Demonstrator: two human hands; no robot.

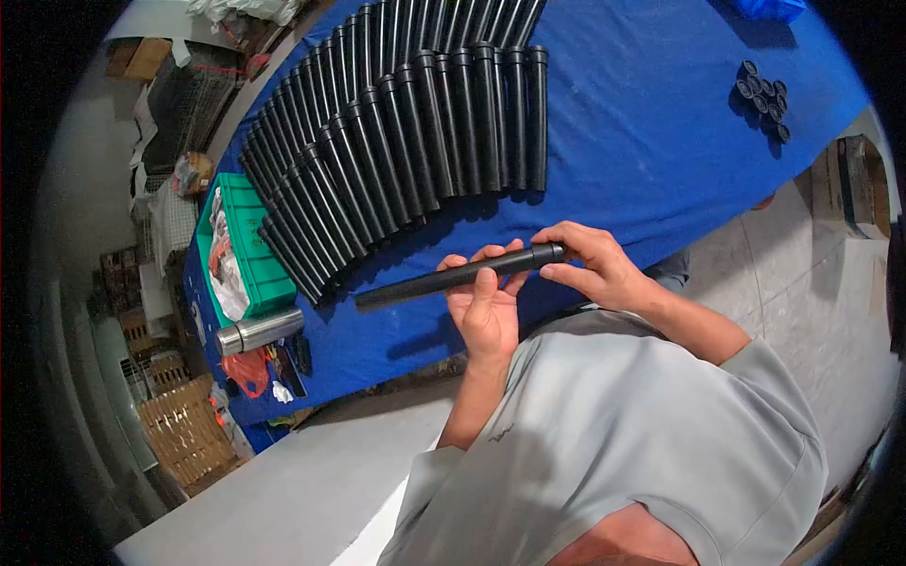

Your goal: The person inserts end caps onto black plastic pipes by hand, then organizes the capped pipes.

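A long black tube (415, 289) is held in both hands above the front edge of the blue-covered table. Around its middle, my left hand (485, 316) is closed, with the thumb on top. My right hand (599, 269) pinches the capped end (546, 253) between thumb and fingers. The tube lies nearly level, its far end pointing left and slightly down. Behind it, many similar black tubes (462, 123) lie side by side in fanned, overlapping rows, with their collared ends away from me.
Several small black caps (763, 99) lie in a cluster at the right. To the left, a green crate (260, 247) holds pale crumpled material, beside a steel flask (261, 331) and a red plastic bag (247, 374). The blue cloth (642, 141) covers the table.
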